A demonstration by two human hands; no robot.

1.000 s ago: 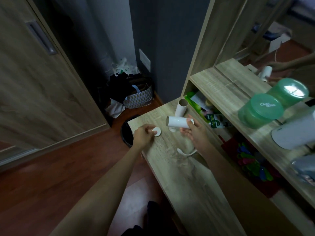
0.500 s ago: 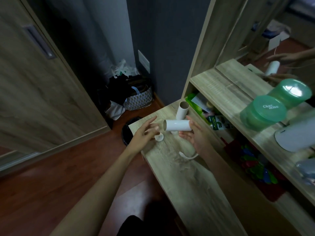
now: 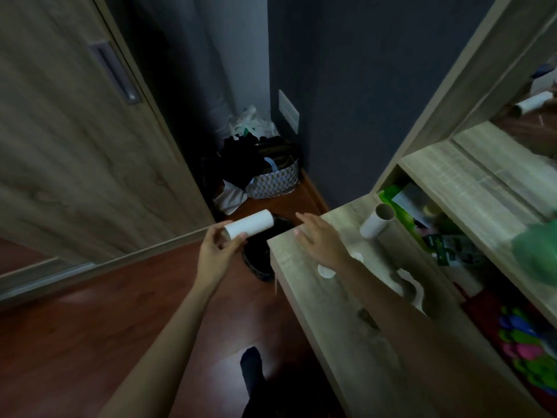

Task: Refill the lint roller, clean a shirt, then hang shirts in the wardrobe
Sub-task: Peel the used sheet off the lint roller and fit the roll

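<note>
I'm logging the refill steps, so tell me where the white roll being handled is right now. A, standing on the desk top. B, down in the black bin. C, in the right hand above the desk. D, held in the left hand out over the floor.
D: the left hand grips the white roll off the desk edge, while the right hand hovers open and empty over the desk.

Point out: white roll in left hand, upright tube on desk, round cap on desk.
white roll point(image 3: 249, 225), head view, middle of its side wall.
upright tube point(image 3: 374, 223), head view, mid-body below the open end.
round cap point(image 3: 325, 270), head view, flat top face.
</note>
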